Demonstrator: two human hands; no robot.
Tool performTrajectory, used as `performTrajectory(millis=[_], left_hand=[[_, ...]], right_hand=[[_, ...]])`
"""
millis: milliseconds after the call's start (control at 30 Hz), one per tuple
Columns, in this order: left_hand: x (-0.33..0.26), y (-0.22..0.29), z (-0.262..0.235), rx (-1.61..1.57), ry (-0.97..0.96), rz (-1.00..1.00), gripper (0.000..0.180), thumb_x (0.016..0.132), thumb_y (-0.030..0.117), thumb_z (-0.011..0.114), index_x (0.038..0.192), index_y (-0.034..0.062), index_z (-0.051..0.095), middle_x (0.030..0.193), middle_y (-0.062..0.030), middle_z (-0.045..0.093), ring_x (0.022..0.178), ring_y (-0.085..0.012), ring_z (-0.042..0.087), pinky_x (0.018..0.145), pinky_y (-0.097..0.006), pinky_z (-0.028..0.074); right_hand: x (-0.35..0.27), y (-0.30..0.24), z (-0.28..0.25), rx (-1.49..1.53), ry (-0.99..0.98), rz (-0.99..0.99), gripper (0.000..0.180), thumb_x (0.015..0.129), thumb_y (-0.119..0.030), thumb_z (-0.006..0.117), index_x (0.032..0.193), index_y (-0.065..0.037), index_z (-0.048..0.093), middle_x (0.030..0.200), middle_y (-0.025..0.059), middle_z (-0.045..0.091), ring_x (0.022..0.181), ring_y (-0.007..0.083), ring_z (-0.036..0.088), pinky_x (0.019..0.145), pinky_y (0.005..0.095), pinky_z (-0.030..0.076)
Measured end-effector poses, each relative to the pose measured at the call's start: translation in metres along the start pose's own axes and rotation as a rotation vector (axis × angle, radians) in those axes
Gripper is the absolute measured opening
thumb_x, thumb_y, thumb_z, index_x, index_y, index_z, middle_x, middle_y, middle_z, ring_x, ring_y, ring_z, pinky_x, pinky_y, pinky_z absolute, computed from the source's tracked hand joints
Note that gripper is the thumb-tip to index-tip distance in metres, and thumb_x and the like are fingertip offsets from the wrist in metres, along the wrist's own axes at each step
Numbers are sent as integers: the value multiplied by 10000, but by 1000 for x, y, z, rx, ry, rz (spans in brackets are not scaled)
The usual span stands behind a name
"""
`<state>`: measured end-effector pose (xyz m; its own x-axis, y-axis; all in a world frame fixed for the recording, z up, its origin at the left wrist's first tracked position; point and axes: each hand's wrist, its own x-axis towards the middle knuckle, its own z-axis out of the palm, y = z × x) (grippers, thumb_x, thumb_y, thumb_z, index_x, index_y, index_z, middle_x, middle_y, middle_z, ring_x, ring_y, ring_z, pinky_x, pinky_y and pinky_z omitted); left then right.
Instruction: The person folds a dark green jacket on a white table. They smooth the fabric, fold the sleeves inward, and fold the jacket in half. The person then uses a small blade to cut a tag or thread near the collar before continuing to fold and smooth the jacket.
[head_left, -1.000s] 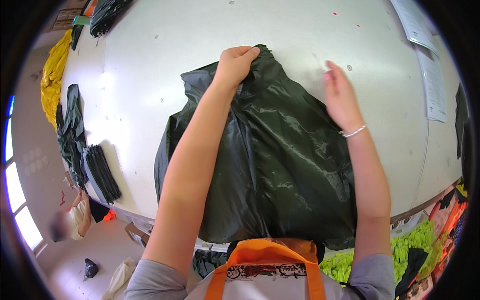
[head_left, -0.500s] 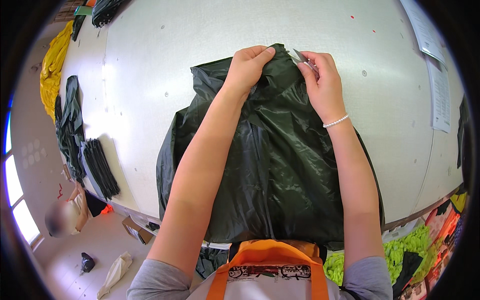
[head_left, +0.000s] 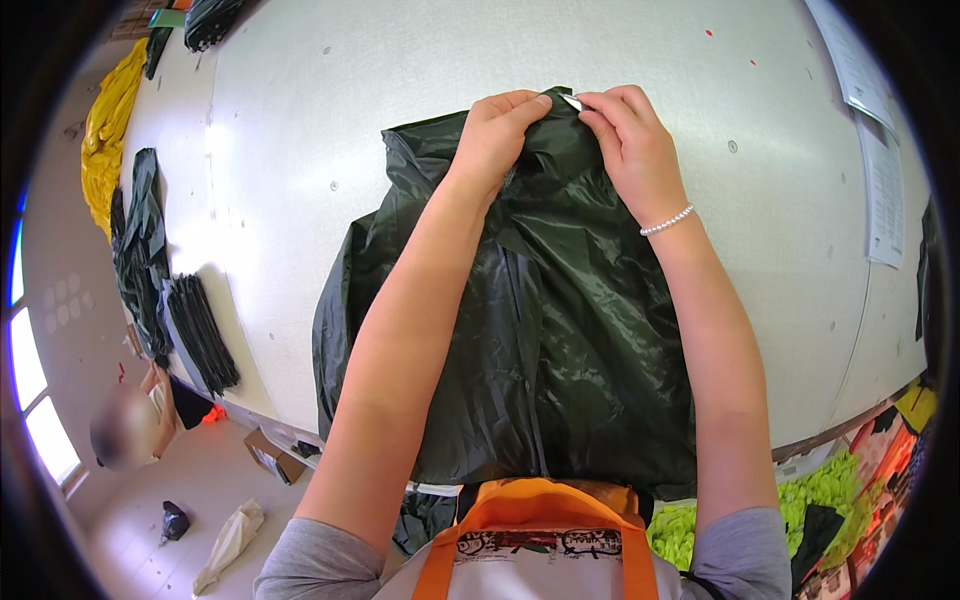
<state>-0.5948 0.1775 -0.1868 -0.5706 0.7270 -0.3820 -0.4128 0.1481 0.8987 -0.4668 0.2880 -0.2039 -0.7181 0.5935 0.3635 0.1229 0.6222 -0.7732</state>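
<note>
A shiny dark green garment (head_left: 600, 330), with a seam down its middle, lies spread on the pale table in front of me. My left hand (head_left: 497, 135) pinches its far top edge between thumb and fingers. Just right of that grip, my right hand (head_left: 637, 150) holds a small pair of thread snips (head_left: 573, 102). Their bright blades point left and meet the garment's upper corner. The rest of the snips is hidden inside my fingers. A beaded bracelet circles my right wrist.
On the table's left lie a folded dark stack (head_left: 200, 335), dark green cloth (head_left: 143, 240) and yellow fabric (head_left: 110, 135). Printed sheets (head_left: 880, 185) rest along the right. Lime-green fabric (head_left: 830, 500) is heaped below the near right edge. Another person (head_left: 130, 425) is at the lower left.
My right hand has moved slightly left and up, bringing the snips from beside the garment onto its top corner. Their blades, spread before, look closer together. My left hand keeps its grip.
</note>
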Motion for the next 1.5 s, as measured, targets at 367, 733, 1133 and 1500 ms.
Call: performTrajectory(millis=[367,733,1133,1500], left_hand=[[24,-12,1,375,65,26,289,921,208,571,1004,-54,659,844,-44,667,757,-97,586,699,-237,470],[39,-3,0,575,68,6,292,904,239,595,983,-25,689,817,-39,675,734,-102,593,693,-254,483],[43,0,0,540,52,-2,284,903,235,599,990,-20,691,828,-38,683,727,-98,600,680,-247,487],[43,0,-2,545,55,4,297,904,237,602,1001,-31,686,851,-45,685,751,-99,602,705,-251,487]], right_hand=[[-34,-23,-20,66,-149,302,274,690,-174,794,850,-14,640,798,79,630,700,206,611,661,297,502],[-26,4,-7,258,21,631,222,841,-180,636,853,42,637,621,44,564,567,120,490,554,283,414],[-23,-11,-1,2,-120,454,187,814,-195,675,844,-13,640,760,110,651,682,230,627,636,339,487],[-22,9,-24,178,-44,272,101,854,-103,632,933,-39,635,771,55,573,656,158,551,621,289,475]])
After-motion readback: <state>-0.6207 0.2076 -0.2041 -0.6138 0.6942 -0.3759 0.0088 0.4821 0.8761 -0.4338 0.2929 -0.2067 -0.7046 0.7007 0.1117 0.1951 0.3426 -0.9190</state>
